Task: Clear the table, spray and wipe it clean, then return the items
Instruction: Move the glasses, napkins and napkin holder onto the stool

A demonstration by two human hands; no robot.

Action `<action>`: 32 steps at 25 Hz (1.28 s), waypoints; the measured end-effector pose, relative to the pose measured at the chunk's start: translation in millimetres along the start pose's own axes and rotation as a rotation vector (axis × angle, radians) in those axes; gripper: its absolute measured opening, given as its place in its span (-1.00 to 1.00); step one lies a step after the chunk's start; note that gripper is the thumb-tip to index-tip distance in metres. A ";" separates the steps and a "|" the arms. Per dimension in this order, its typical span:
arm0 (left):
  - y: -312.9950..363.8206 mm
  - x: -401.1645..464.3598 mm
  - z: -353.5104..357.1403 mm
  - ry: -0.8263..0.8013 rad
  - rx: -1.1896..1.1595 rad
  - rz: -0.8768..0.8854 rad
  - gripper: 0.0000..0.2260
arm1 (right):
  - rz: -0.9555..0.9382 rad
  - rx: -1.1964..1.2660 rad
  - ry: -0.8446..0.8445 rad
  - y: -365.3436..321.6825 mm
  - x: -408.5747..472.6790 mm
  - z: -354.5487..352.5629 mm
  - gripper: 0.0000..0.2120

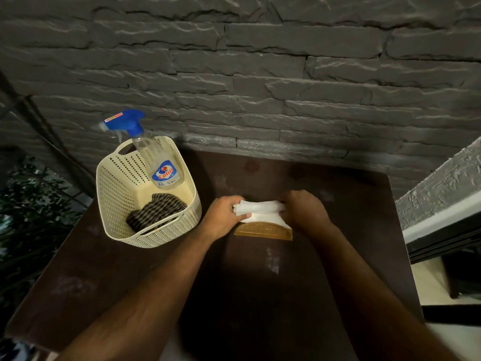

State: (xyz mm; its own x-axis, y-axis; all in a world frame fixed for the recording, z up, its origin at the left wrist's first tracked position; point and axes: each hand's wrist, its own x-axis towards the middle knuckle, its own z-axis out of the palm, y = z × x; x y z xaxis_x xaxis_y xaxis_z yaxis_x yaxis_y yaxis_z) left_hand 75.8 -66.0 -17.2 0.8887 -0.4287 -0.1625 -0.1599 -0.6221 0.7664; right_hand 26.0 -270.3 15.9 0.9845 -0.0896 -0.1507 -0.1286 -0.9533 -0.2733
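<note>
While both hands, left (pixel 223 214) and right (pixel 305 209), grip the napkins (pixel 260 210) in their holder (pixel 263 231) mid-table (pixel 260 295), the basket (pixel 114 183) sits near the far-left corner.

Cream basket (pixel 122 183); checked brown cloth (pixel 156 209); blue-topped clear bottle (pixel 153 155); white napkins (pixel 260 209); dark brown table (pixel 286 282).

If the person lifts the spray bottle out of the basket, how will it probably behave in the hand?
The spray bottle looks nearly empty, its clear body showing little liquid, so it is probably light. Tall and narrow with a bulky blue trigger head, it may tip easily; it already leans on the basket wall. The smooth plastic could be slightly slippery.
</note>
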 end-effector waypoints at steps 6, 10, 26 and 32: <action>-9.6 -5.8 9.6 0.004 0.091 0.057 -0.60 | -0.022 0.035 -0.114 13.0 -4.5 22.9 -0.73; -2.2 -7.6 4.6 0.078 0.169 0.178 -0.47 | -0.064 0.238 -0.052 17.1 -3.9 21.3 -0.80; -18.8 6.1 -1.3 0.023 0.213 0.174 -0.76 | -0.063 0.361 0.055 22.0 -7.8 33.7 -0.85; -14.9 1.3 -5.7 -0.075 0.597 0.326 -0.59 | -0.070 0.201 -0.174 27.2 -14.7 24.7 -0.68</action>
State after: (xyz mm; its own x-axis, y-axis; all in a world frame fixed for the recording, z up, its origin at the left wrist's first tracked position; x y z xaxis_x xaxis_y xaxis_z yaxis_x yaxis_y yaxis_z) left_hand 81.8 -53.6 -25.3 0.7264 -0.6860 -0.0409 -0.6428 -0.6993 0.3126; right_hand 5.1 -287.8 -12.9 0.9588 0.0425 -0.2810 -0.0986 -0.8777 -0.4690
